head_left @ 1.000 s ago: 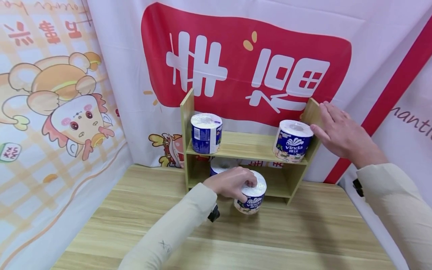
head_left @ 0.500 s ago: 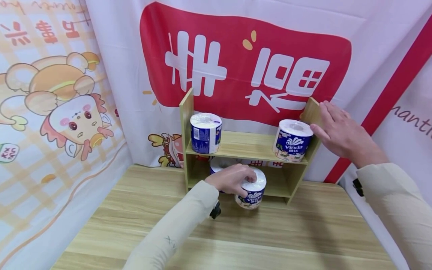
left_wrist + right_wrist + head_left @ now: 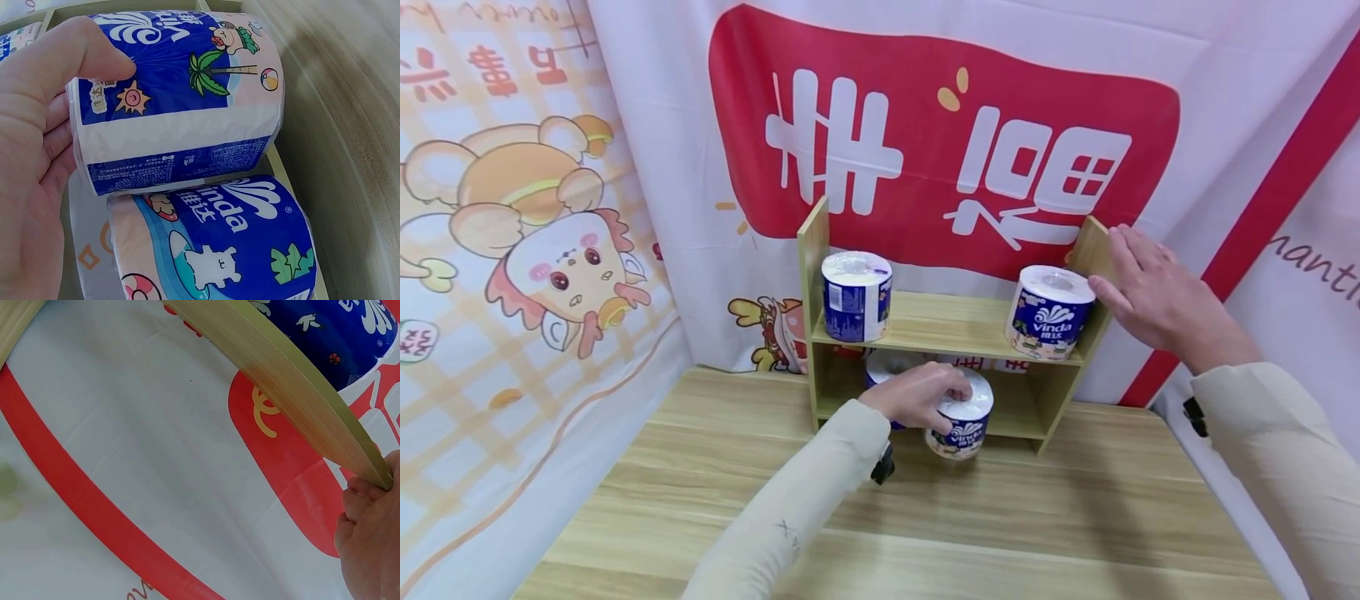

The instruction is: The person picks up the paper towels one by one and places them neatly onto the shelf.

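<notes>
This looks like a staged shop display or promotional booth rather than a home, though the narrow view leaves that uncertain. Printed fabric banners (image 3: 955,158) hang as walls on every side: a red panel with large white characters behind, a cartoon-mascot cloth (image 3: 527,225) at the left. Against the back edge of a light wooden table (image 3: 925,533) stands a small two-tier wooden shelf (image 3: 940,321) stocked with wrapped, branded toilet paper rolls (image 3: 1049,312), arranged like merchandise.

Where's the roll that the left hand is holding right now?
In the head view the roll sits low and central in the left hand, at the front of the shelf's lower level, beside another roll further in.
</notes>
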Available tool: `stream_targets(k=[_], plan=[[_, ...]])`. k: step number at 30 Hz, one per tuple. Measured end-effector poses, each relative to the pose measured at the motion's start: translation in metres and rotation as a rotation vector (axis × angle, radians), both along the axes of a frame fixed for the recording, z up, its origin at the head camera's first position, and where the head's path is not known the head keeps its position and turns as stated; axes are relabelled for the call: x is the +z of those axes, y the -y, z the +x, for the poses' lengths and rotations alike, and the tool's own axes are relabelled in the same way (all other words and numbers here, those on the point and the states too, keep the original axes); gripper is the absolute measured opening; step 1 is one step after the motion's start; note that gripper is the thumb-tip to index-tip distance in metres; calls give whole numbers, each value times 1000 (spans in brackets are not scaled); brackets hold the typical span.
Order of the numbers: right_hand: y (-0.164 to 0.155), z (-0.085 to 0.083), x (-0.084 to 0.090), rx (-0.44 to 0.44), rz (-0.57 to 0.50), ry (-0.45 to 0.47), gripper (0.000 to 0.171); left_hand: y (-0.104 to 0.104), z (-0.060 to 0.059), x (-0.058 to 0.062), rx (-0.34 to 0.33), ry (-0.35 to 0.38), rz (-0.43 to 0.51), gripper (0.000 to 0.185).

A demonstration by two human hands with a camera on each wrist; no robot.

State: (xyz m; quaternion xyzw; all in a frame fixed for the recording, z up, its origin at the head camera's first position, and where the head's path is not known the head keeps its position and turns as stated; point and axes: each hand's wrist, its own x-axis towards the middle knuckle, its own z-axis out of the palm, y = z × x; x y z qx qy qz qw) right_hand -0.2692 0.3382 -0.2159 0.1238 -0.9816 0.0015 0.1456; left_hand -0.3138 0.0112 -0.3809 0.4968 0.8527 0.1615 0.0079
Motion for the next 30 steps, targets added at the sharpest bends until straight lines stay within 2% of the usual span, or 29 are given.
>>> stream_targets(k=[9, 18, 30], plan=[[1, 0, -1, 3, -11, 2, 92, 0, 0, 0, 49, 44, 3, 44], [0, 0, -1, -3, -4, 4, 92, 0, -8, -3, 21, 39, 22, 42], [0, 0, -1, -4, 3, -1, 92, -3, -14, -4, 49, 64, 18, 43]])
